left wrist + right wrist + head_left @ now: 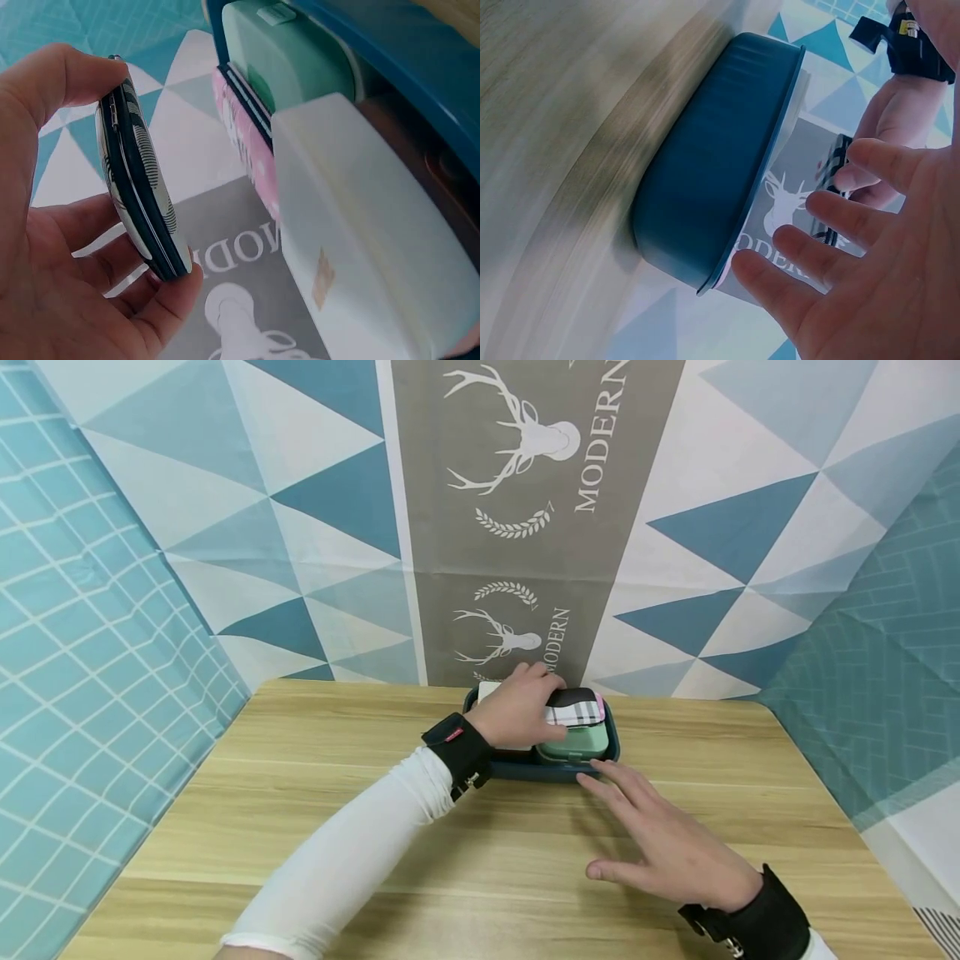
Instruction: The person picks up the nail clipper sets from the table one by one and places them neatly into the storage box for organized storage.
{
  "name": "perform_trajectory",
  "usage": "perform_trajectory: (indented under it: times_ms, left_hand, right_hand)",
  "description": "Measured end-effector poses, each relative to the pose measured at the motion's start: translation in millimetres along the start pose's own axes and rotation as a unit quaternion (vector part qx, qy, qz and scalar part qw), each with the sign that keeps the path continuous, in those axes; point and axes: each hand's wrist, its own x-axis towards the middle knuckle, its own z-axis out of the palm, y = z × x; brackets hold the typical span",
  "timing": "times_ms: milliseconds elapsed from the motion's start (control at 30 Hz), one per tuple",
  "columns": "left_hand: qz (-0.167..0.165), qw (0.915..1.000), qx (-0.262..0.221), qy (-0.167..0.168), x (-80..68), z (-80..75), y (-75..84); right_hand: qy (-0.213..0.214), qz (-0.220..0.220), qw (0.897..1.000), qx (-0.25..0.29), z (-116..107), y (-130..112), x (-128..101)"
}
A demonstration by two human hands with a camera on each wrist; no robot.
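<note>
A flat, black-and-white striped zip pouch (139,187) is pinched between the thumb and fingers of the left hand (517,710), above a dark blue plastic tray (611,739) at the table's (300,793) twelve o'clock edge. The right hand (660,843), fingers spread and holding nothing, hovers at the tray's five o'clock.

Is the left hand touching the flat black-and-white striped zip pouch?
Touching. In the left wrist view the left hand pinches the flat black-and-white striped zip pouch edgewise, thumb on one end and fingertips on the other.
</note>
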Motion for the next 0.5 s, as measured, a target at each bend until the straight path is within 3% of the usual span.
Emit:
perform_trajectory:
  times_ms: [500]
  left_hand:
    - [0.019, 0.9981, 0.054, -0.02, 16.9, 30.1, 12.7]
  right_hand:
    - [0.009, -0.017, 1.0, -0.006, 0, -1, -1]
